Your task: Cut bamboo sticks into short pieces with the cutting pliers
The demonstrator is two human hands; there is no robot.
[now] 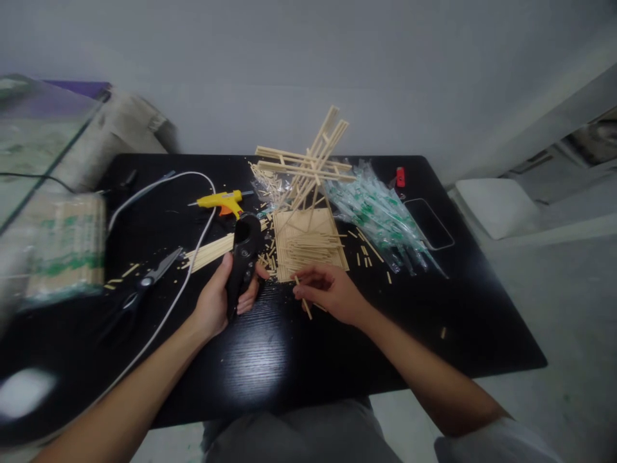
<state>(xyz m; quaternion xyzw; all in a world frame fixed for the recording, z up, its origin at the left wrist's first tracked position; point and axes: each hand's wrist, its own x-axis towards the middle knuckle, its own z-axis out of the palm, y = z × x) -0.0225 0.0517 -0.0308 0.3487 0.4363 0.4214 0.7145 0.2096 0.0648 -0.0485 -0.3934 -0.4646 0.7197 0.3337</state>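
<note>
My left hand (218, 297) is wrapped round a black handheld tool (245, 254) with buttons on its side, held upright; its exact kind I cannot make out. Between the thumb and fingers of my right hand (332, 292) is a short wooden stick (304, 299), tilted, in front of a flat wooden stick base (313, 222). Many cut sticks (308, 249) lie heaped on that base. Above it rises a windmill-like frame of glued sticks (315, 164) with crossed arms. Longer sticks (209, 252) lie to the left of the black tool.
A yellow glue gun (224, 200) with a white cord (180, 296) and black scissors (144, 286) lie on the left. Plastic-wrapped sticks (380, 209), a phone-like slab (429, 222) and a red object (400, 177) are on the right. Stick offcuts are scattered over the black table (385, 347).
</note>
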